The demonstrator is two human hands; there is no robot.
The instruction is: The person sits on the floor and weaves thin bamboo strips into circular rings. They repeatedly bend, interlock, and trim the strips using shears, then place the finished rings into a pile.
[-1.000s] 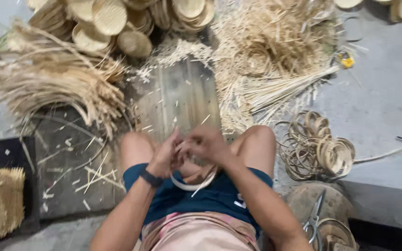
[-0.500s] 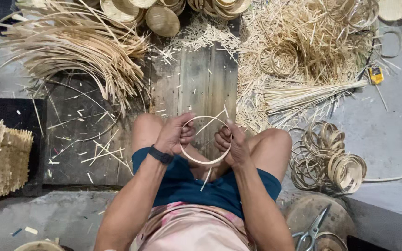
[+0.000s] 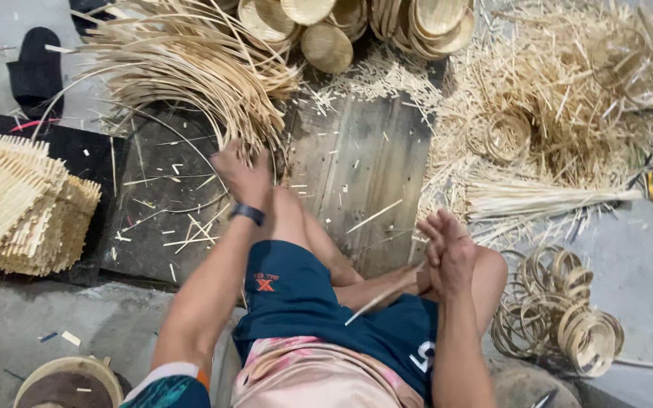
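My left hand (image 3: 243, 172), with a dark watch (image 3: 247, 214) on its wrist, reaches forward into the near end of a big curved bundle of long bamboo strips (image 3: 183, 68), and its fingers close among them. Over my right knee, my right hand (image 3: 447, 253) grips a thin bamboo strip (image 3: 376, 301) that slants down across my dark blue shorts. I sit with my knees against a worn wooden board (image 3: 357, 159).
A stack of woven bamboo mats (image 3: 17, 204) lies at the left. Small round baskets (image 3: 326, 45) crowd the top. Bamboo offcuts (image 3: 568, 98), straight sticks (image 3: 538, 200) and coiled rings (image 3: 561, 317) fill the right. A black sandal (image 3: 35, 68) lies at the top left.
Both hands held a bamboo ring over my lap. Now my left hand has let go and reached forward to the strip bundle, while my right hand has stayed by my knee.
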